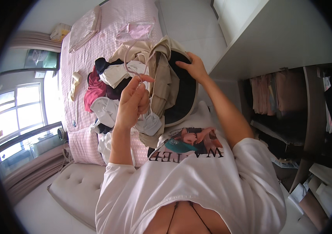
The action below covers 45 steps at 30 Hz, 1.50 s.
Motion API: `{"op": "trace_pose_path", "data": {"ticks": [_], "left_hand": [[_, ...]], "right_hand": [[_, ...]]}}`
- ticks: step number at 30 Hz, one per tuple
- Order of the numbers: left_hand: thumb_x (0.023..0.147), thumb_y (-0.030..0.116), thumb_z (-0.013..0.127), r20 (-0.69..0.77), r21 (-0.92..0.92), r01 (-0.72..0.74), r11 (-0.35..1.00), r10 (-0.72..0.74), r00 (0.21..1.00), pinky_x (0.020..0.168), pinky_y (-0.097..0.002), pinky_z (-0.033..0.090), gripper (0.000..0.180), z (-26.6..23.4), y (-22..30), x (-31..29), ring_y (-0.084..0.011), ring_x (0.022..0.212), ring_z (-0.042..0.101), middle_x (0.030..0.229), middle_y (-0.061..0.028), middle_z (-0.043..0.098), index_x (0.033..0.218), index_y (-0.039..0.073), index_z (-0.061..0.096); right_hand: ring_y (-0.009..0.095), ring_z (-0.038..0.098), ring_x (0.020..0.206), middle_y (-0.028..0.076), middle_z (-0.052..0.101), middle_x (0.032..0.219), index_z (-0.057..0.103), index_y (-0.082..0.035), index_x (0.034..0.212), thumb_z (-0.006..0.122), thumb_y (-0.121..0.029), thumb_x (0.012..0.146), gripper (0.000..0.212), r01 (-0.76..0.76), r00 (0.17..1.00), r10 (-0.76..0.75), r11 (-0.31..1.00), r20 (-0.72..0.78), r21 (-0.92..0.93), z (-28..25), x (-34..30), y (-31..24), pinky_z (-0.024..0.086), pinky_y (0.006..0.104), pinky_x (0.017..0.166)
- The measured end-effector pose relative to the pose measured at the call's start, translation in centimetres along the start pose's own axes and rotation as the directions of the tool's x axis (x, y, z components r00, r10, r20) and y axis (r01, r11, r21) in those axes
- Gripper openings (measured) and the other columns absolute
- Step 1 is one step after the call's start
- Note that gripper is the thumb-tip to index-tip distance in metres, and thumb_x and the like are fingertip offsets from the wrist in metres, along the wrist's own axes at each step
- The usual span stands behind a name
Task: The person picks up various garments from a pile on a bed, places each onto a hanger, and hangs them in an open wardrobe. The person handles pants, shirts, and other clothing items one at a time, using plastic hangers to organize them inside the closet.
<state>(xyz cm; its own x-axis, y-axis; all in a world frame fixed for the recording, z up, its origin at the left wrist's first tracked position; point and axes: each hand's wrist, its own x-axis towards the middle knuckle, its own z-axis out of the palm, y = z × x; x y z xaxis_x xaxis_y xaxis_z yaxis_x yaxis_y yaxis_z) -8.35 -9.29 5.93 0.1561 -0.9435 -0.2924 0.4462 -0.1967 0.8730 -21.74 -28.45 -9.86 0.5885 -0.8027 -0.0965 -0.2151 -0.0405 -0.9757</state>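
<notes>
My left hand [134,97] is closed in a pinch round a thin pinkish loop [125,58], which looks like a cord and rises above the fist. A small whitish piece [150,124] hangs on a thin string below that hand. To the right, my right hand [193,68] grips the curved rim of a beige-edged black cloth piece [184,91], thumb on the black side and fingers behind. Beige fabric [164,84] drapes against it, partly hidden by my left hand. Just left lies a pile of clothes, with a white garment [117,74] and a dark red one [94,85].
The pile lies on a bed [78,113] with a pink checked cover. On it are a folded pale cloth [86,29], a clear pink packet [135,31] and a cream strip [75,84]. An open wardrobe [283,93] with hanging clothes stands right; a grey tufted cushion [74,187] lies lower left.
</notes>
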Motion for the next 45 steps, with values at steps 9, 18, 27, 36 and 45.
{"op": "trace_pose_path", "data": {"ticks": [9,18,27,36,45], "left_hand": [[0.094,0.014,0.036,-0.104,0.268,0.063,0.961,-0.036,0.994,0.041,-0.0172,0.018,0.021,-2.3,-2.0,-0.8,0.0001,0.043,0.023,0.052,0.0090,0.028,0.101,0.003,0.052],[0.093,0.012,0.038,0.022,0.271,-0.034,0.962,0.029,0.999,0.041,-0.0165,0.019,0.020,-2.8,-1.4,-1.0,0.0010,0.043,0.027,0.051,0.0089,0.033,0.094,0.001,0.055],[0.093,0.012,0.038,0.048,0.294,-0.037,0.955,0.024,0.999,0.040,-0.0167,0.017,0.019,-2.5,-1.3,-0.6,0.0012,0.042,0.025,0.051,0.0090,0.031,0.095,0.002,0.054],[0.093,0.017,0.040,0.068,0.148,-0.249,0.957,0.241,0.968,0.047,-0.0163,0.026,0.022,-0.3,-1.9,3.9,-0.0011,0.054,0.034,0.061,0.0054,0.040,0.104,0.004,0.053],[0.092,0.016,0.044,0.140,0.294,-0.350,0.889,0.323,0.936,0.064,-0.0176,0.037,0.025,-0.2,-1.6,7.5,-0.0036,0.067,0.043,0.085,0.0032,0.045,0.113,0.006,0.053]], "right_hand": [[0.035,0.059,0.086,0.021,0.062,0.088,0.058,0.002,0.098,0.062,-0.020,0.077,0.031,0.191,0.945,-0.319,0.726,-0.077,-0.660,-7.4,-0.6,-14.6,0.045,0.0380,0.074],[0.033,0.057,0.094,0.016,0.061,0.094,0.056,-0.003,0.106,0.062,-0.016,0.077,0.033,0.178,0.983,-0.154,0.662,0.100,-0.728,-6.5,0.1,-10.6,0.044,0.0379,0.084],[0.018,0.055,0.084,0.004,0.059,0.091,0.060,-0.007,0.092,0.059,-0.011,0.080,0.013,0.444,0.874,-0.474,0.684,0.109,-0.579,-3.8,0.9,-8.5,0.044,0.0295,0.074],[0.009,0.054,0.075,0.006,0.057,0.087,0.054,0.001,0.097,0.053,-0.006,0.084,0.015,0.151,0.977,-0.171,0.977,0.130,0.152,2.6,-8.5,-11.7,0.044,0.0220,0.066],[0.016,0.050,0.086,0.009,0.053,0.094,0.045,0.001,0.101,0.059,-0.005,0.077,0.028,0.334,0.937,-0.329,0.942,-0.119,0.024,3.2,-10.5,-10.5,0.039,0.0272,0.077]]}}
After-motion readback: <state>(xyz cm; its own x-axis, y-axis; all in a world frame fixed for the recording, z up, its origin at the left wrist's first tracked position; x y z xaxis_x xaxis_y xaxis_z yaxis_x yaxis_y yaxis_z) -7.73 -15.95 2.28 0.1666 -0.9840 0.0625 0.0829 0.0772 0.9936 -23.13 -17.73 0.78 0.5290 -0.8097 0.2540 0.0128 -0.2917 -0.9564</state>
